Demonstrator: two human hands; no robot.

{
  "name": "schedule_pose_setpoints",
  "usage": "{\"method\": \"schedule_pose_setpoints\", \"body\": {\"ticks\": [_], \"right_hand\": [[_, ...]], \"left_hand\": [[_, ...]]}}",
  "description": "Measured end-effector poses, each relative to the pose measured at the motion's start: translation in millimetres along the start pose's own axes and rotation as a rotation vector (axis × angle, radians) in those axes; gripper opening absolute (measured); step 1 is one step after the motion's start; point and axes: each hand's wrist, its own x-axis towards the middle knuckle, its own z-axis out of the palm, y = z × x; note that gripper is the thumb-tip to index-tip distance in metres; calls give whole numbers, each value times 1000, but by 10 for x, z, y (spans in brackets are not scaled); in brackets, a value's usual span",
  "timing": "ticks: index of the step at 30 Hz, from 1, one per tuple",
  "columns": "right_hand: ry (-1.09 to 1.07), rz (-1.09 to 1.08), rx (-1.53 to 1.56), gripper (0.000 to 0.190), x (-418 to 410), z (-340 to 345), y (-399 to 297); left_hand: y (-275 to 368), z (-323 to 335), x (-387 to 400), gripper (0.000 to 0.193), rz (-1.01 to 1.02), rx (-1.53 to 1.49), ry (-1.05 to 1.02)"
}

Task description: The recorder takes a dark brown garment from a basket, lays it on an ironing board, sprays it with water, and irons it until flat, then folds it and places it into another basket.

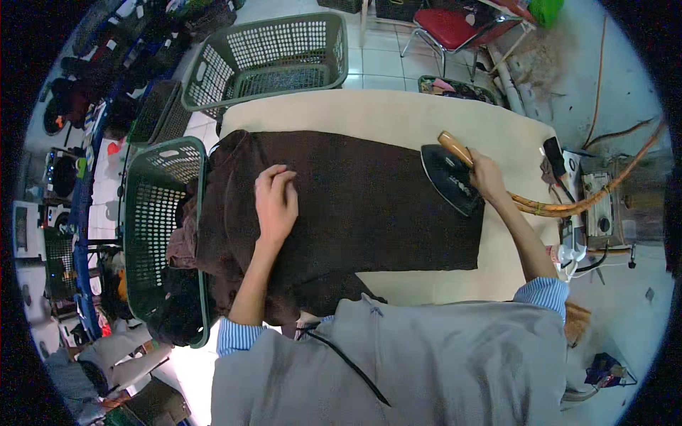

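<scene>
A dark brown garment (362, 207) lies spread over the cream padded ironing table (383, 109), with loose folds bunched at its left end. My right hand (485, 173) grips the wooden handle of a clothes iron (453, 181). The iron is over the garment's right end, its dark soleplate partly hidden by my hand. Over the left part of the cloth is my left hand (276, 199), fingers loosely bent and holding nothing; whether it touches the cloth I cannot tell.
A green plastic basket (203, 314) with clothes stands against the table's left side. Another green basket (256, 96) is beyond the far edge. A tan hose (565, 211) runs rightward from near the iron. Behind the table stands a red chair (445, 26).
</scene>
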Motion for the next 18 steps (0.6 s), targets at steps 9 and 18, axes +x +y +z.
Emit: {"method": "schedule_pose_setpoints", "body": {"ticks": [9,18], "right_hand": [[19,112,-83,32,0,7,1200],[140,102,-212,43,494,-25,1810]], "left_hand": [[-47,993,165,22,186,-7,-368],[-116,1577,593,32,196,235,-453]]}}
